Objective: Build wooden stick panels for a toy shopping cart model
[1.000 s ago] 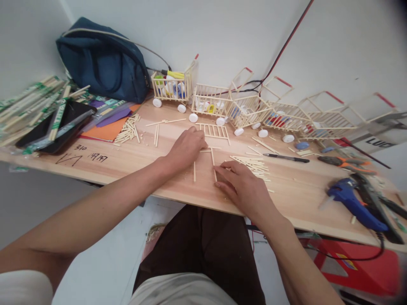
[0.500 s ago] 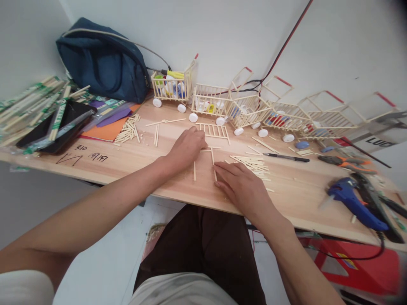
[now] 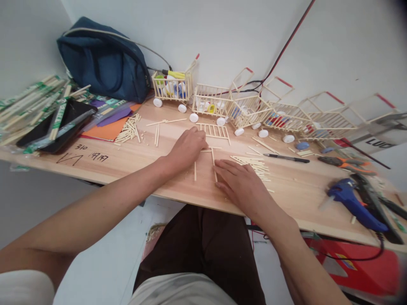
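My left hand (image 3: 187, 148) rests on the wooden table (image 3: 133, 163) with its fingers curled, fingertips pinching the left end of a short crosswise stick. That stick forms a T with an upright stick (image 3: 213, 156). My right hand (image 3: 242, 185) lies flat with its fingers stretched out, fingertips touching the lower end of the upright stick. A single loose stick (image 3: 195, 171) lies between my hands. A ladder-like stick panel (image 3: 216, 130) lies just beyond my left hand. A heap of cut sticks (image 3: 256, 164) sits beside my right hand.
Several stick-built carts with white wheels (image 3: 173, 88) line the wall. A pen (image 3: 286, 158), pliers (image 3: 346, 163) and a blue glue gun (image 3: 351, 202) lie to the right. A blue bag (image 3: 101, 59), wrapped chopsticks (image 3: 28, 101), coloured paper (image 3: 106, 130) and short sticks (image 3: 129, 129) fill the left.
My right hand has slid slightly up and left, closer to the upright stick. My left hand has stayed where it was.
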A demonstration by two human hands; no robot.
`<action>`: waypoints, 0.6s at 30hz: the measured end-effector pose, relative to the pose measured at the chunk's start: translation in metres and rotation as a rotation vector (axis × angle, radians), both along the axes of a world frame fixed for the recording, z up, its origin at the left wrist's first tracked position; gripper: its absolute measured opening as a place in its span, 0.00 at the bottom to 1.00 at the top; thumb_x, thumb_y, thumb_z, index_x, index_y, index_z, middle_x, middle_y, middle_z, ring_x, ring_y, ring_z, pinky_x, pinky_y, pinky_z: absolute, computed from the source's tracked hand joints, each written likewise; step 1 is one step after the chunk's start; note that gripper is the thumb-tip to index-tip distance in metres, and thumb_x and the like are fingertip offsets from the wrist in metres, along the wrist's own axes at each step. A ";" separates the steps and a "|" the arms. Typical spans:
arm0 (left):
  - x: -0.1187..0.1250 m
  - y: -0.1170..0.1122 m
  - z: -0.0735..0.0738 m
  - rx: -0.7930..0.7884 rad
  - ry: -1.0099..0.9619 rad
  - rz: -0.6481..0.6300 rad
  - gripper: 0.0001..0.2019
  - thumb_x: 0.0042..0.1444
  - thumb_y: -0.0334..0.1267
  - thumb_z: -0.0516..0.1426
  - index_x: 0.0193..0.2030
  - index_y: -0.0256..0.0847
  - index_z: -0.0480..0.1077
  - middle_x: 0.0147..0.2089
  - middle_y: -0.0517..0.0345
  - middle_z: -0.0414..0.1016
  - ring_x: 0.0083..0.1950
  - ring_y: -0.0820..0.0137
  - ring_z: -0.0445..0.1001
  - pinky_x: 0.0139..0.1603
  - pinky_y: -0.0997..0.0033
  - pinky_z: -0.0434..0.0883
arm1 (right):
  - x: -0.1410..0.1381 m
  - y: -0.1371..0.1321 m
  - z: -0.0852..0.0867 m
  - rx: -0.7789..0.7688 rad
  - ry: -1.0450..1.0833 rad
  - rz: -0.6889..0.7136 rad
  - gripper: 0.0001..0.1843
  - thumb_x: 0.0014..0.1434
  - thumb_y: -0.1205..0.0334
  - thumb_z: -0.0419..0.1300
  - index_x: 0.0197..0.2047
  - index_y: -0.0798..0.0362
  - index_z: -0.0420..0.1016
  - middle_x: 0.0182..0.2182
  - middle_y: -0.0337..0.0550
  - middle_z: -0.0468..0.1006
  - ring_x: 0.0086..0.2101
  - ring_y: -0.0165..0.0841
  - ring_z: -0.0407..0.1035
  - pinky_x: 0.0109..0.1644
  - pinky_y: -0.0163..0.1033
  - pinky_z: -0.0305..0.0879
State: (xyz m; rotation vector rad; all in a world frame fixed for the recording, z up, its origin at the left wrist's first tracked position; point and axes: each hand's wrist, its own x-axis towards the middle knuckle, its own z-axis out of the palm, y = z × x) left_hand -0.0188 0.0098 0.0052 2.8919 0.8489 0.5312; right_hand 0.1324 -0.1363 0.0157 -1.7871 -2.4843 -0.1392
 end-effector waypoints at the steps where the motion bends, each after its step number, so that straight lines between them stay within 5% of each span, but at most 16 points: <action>1: 0.000 0.000 0.000 -0.003 -0.001 0.002 0.15 0.62 0.32 0.49 0.35 0.35 0.77 0.38 0.47 0.74 0.42 0.61 0.65 0.43 0.61 0.61 | 0.000 0.001 0.001 -0.006 -0.008 -0.003 0.17 0.63 0.66 0.57 0.55 0.56 0.72 0.59 0.52 0.71 0.59 0.41 0.63 0.52 0.48 0.62; 18: -0.001 -0.002 0.002 -0.024 -0.015 0.019 0.14 0.62 0.32 0.49 0.34 0.35 0.76 0.38 0.48 0.75 0.43 0.61 0.66 0.45 0.62 0.62 | -0.005 0.002 0.011 -0.073 0.005 -0.012 0.16 0.64 0.63 0.57 0.53 0.57 0.71 0.59 0.53 0.69 0.57 0.43 0.65 0.55 0.49 0.59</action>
